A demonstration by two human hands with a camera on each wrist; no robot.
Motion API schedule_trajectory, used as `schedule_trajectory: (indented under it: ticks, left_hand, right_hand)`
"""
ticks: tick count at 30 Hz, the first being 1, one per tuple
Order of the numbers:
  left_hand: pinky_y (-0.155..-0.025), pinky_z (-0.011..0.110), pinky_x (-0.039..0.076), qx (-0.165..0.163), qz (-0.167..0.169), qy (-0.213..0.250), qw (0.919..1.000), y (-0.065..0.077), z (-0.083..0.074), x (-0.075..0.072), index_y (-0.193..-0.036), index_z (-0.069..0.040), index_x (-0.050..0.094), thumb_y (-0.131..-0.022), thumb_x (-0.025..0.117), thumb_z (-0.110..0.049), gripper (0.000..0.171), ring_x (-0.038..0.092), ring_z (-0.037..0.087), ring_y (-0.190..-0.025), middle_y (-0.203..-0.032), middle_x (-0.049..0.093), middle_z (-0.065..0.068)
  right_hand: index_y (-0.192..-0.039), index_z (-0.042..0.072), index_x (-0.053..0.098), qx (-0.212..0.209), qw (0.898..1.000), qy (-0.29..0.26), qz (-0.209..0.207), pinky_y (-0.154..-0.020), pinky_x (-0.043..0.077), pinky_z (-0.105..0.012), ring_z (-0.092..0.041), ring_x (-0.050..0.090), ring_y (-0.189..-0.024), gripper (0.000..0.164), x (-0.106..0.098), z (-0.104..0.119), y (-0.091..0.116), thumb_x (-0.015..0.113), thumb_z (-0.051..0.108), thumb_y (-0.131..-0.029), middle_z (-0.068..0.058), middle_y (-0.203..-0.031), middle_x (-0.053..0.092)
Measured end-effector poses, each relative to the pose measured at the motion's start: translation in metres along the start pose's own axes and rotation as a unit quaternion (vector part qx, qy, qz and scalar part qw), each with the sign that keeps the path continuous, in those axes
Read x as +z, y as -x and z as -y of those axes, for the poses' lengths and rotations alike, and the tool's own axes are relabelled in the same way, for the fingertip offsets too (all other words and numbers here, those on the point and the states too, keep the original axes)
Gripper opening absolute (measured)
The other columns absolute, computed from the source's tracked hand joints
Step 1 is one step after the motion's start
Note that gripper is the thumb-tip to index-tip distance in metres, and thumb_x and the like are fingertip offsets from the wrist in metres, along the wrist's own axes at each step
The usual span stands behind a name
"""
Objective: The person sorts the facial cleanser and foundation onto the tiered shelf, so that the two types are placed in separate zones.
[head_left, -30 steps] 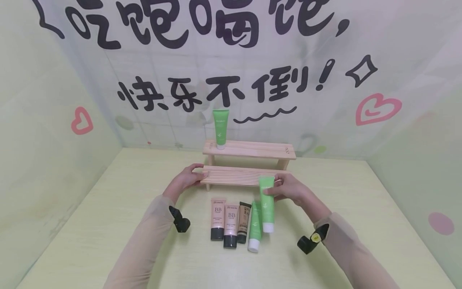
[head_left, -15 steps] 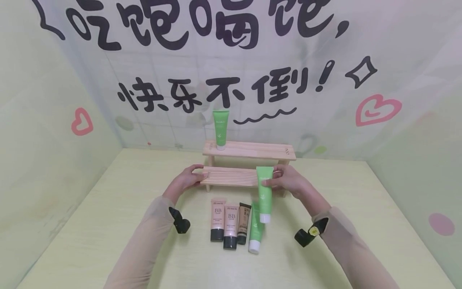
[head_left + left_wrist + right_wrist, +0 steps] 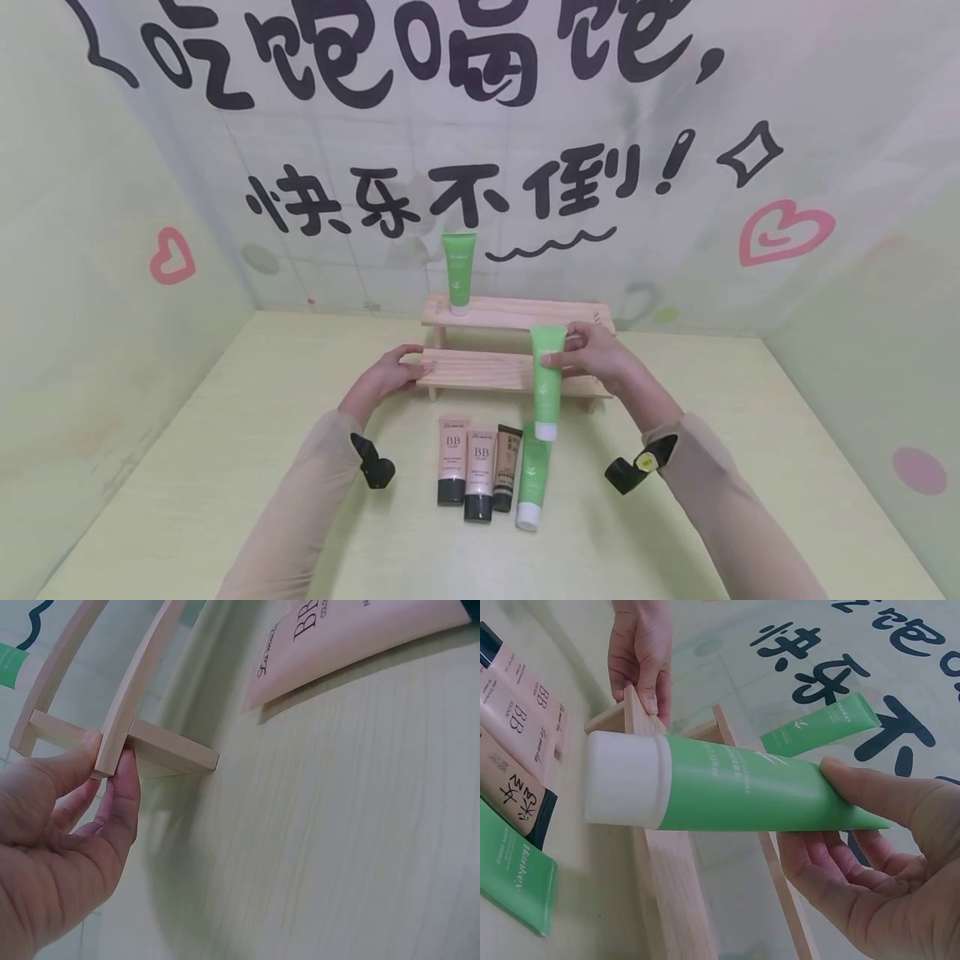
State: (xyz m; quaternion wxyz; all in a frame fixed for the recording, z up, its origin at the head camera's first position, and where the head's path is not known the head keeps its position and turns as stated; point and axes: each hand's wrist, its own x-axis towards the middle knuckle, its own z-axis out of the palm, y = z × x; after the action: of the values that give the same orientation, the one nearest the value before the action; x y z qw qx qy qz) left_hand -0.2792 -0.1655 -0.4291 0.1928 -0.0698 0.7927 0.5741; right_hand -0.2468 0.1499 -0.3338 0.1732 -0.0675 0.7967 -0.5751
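Observation:
My left hand (image 3: 386, 375) pinches the left end of the lower step of a two-tier wooden stand (image 3: 480, 369); the left wrist view shows thumb above the board and fingers below. My right hand (image 3: 603, 358) holds a green tube (image 3: 742, 784) near its flat end, with the white cap hanging downward in front of the lower step. Thumb and fingers lie on opposite sides of the tube in the right wrist view. Another green tube (image 3: 460, 271) stands cap-down on the upper step's left end.
Before the stand lie two pink BB cream tubes (image 3: 480, 471) with black caps, a brown tube (image 3: 507, 467) and a green tube (image 3: 533, 475). A printed fabric wall (image 3: 375, 275) rises behind the table (image 3: 247, 467).
My right hand has lifted the green tube upward and slightly left, from over the lying tubes to the front of the lower step. My left hand has stayed on the stand.

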Motion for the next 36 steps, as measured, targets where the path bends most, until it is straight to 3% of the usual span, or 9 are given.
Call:
schedule_trajectory:
  ticks: [13, 24, 32, 36]
  left_hand:
    - [-0.070, 0.019, 0.049, 0.007, 0.006, 0.002, 1.0000, 0.000, 0.001, -0.001, -0.140, -0.010, 0.031, -0.091, 0.055, -0.016, 0.055, 0.058, 0.010, -0.081, -0.118, 0.053, 0.021]
    - [-0.069, 0.018, 0.049, 0.007, 0.004, 0.008, 0.9999, -0.001, 0.001, -0.001, -0.140, -0.008, 0.030, -0.091, 0.056, -0.015, 0.055, 0.057, 0.009, -0.079, -0.117, 0.052, 0.021]
    - [-0.072, 0.020, 0.050, 0.008, 0.008, 0.011, 0.9999, 0.003, -0.003, 0.001, -0.140, -0.007, 0.030, -0.091, 0.055, -0.013, 0.055, 0.058, 0.010, -0.080, -0.117, 0.052, 0.022]
    - [-0.072, 0.020, 0.050, 0.006, 0.009, 0.011, 0.9999, 0.002, -0.003, 0.000, -0.140, -0.008, 0.029, -0.091, 0.055, -0.014, 0.056, 0.058, 0.010, -0.080, -0.118, 0.051, 0.022]
  right_hand:
    - [-0.095, 0.002, 0.047, -0.010, 1.000, -0.010, -0.010, -0.071, 0.055, -0.030, -0.011, 0.064, -0.067, 0.029, -0.003, 0.014, -0.008, 0.070, 0.003, -0.076, 0.002, -0.078, 0.061]
    - [-0.099, 0.005, 0.048, 0.009, 0.999, -0.027, -0.030, -0.078, 0.055, -0.033, -0.011, 0.064, -0.075, 0.032, -0.003, 0.028, -0.016, 0.070, 0.001, -0.076, -0.001, -0.088, 0.061]
    - [-0.097, 0.006, 0.048, -0.005, 0.999, -0.034, -0.037, -0.081, 0.054, -0.035, -0.010, 0.064, -0.074, 0.032, -0.006, 0.040, -0.022, 0.069, -0.004, -0.075, 0.001, -0.085, 0.061]
    - [-0.101, 0.006, 0.049, -0.006, 0.999, -0.022, -0.044, -0.087, 0.051, -0.039, -0.010, 0.063, -0.076, 0.034, -0.007, 0.047, -0.025, 0.070, -0.002, -0.075, -0.007, -0.098, 0.061]
